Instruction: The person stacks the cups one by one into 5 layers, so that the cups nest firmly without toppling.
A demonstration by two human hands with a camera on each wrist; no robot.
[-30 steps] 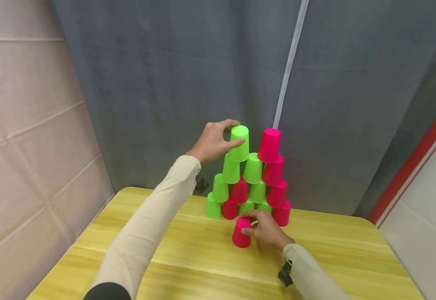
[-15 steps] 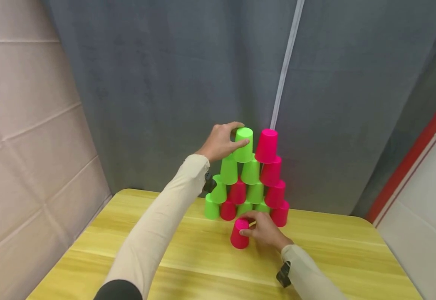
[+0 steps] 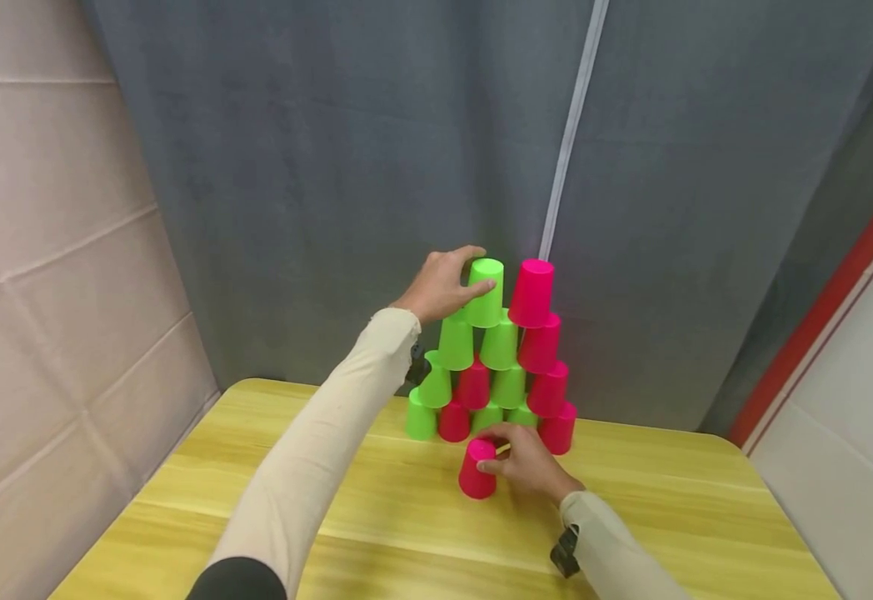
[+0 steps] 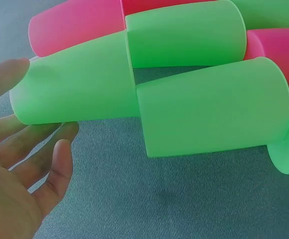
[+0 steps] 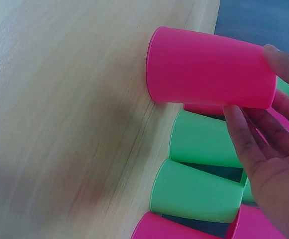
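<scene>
Since a second ago the left hand (image 3: 440, 283) has carried the top green cup (image 3: 485, 292) rightward onto the cup pyramid (image 3: 492, 375), fingers curled around it, while the right hand (image 3: 526, 462) still grips the lone pink cup (image 3: 477, 469) on the bench (image 3: 669, 517).

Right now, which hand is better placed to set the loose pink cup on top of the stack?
Right, probably. The right hand already holds the pink cup on the table, just in front of the stack. The left hand is busy on the top green cup.
</scene>
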